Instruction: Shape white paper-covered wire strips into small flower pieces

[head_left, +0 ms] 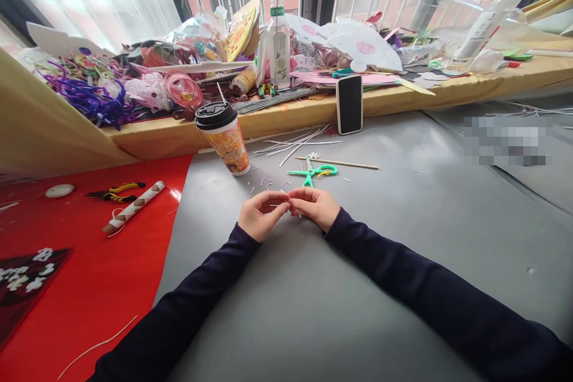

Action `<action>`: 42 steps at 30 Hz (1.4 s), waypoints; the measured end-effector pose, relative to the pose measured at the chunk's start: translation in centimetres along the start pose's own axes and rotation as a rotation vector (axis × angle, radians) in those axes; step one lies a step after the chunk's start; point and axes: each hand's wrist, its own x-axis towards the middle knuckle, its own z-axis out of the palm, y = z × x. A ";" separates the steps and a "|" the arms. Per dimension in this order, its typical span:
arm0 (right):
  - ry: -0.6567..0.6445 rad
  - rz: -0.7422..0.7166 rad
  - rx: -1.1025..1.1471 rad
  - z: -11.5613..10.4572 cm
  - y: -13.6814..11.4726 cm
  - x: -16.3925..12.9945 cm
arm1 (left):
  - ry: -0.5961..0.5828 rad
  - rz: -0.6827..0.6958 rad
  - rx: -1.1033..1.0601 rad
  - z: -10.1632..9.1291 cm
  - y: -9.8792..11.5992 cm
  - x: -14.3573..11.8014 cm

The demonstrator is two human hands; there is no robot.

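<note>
My left hand (pixel 261 215) and my right hand (pixel 319 209) meet fingertip to fingertip above the grey table. Both are closed in a pinch on a small piece of thin white cord (pixel 299 213), whose ends poke out around the fingers; most of it is hidden. Just beyond the hands lie green-handled scissors (pixel 308 176), spread apart. A wooden stick (pixel 349 163) rests behind them, with a small white flower-like piece (pixel 314 156) at its left end. Short white snippets (pixel 269 185) are scattered left of the scissors.
A lidded paper cup (pixel 228 146) stands behind my left hand, near long white strips (pixel 295 144). A phone (pixel 349 105) leans against the cluttered ledge (pixel 286 119). Yellow-black pliers (pixel 119 192) and a cord-wrapped tube (pixel 136 208) lie on the red surface (pixel 111 274).
</note>
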 end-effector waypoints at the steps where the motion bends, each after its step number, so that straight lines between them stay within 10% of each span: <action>1: 0.032 0.005 0.045 0.0 -0.1 0.0 | 0.001 0.054 0.055 -0.1 0.1 -0.1; 13: 0.153 0.079 0.554 1.9 -1.0 -1.9 | -0.098 0.678 0.735 -0.8 -0.2 -0.4; 42: 0.142 0.143 0.527 1.4 -0.1 -1.6 | -0.277 0.809 1.053 -0.9 0.1 -0.2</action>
